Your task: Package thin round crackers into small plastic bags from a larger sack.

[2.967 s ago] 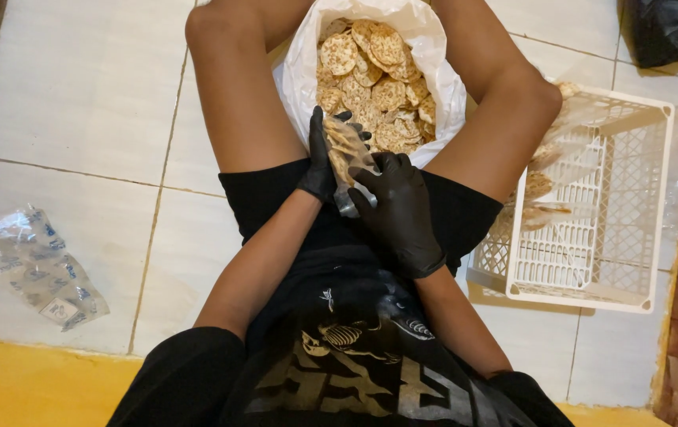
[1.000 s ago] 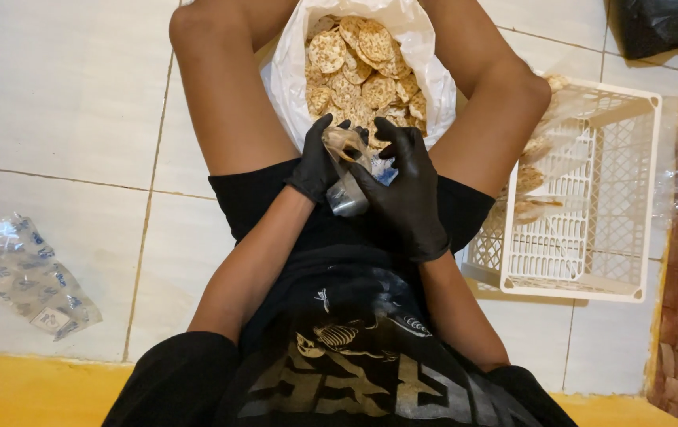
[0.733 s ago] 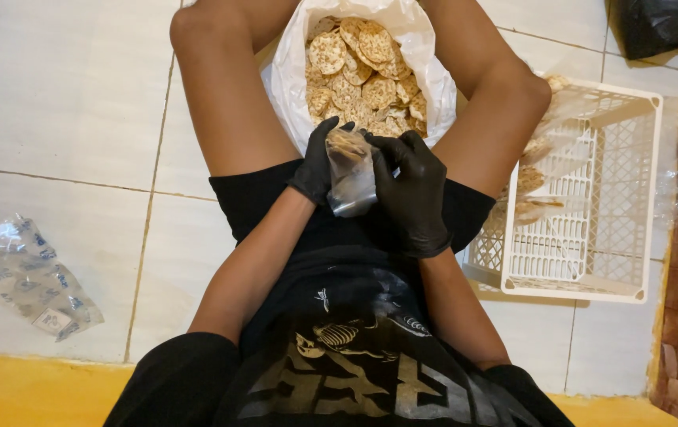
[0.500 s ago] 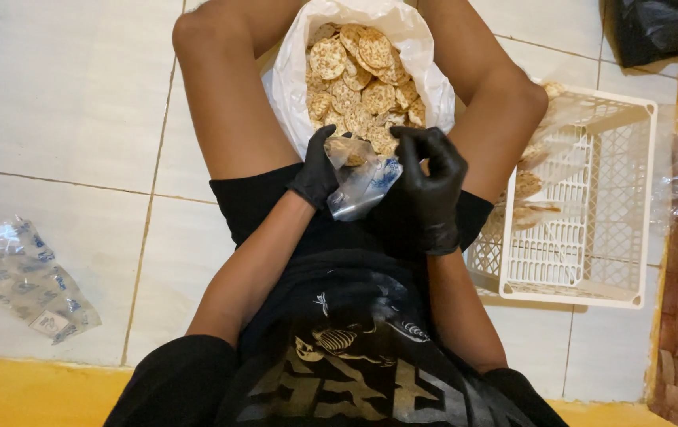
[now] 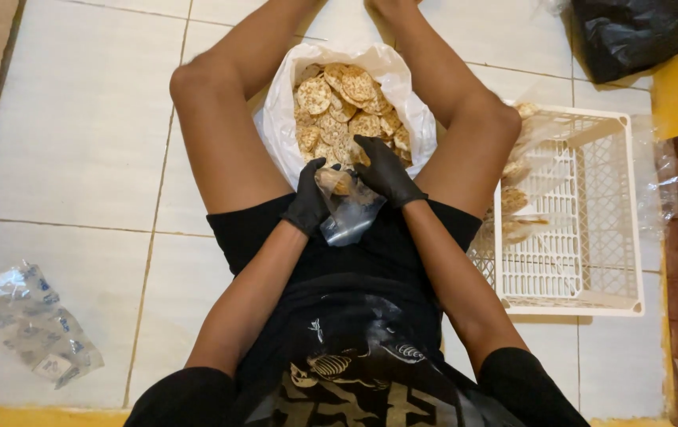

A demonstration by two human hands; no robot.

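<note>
Few crackers sit in the small clear bag, pinched at its mouth by the left hand; right hand curls into the big white sack just beyond, grasping more. Filled packs wait in the white crate; plenty left.

I see my left hand and right hand in plain black gloves, a clear small plastic pouch between them. At twelve o'clock, tan speckled round crackers fill a white plastic bag. At three o'clock sits a white lattice-patterned plastic crate; at eight, clear blue-printed wrappers on cream tiles.
</note>
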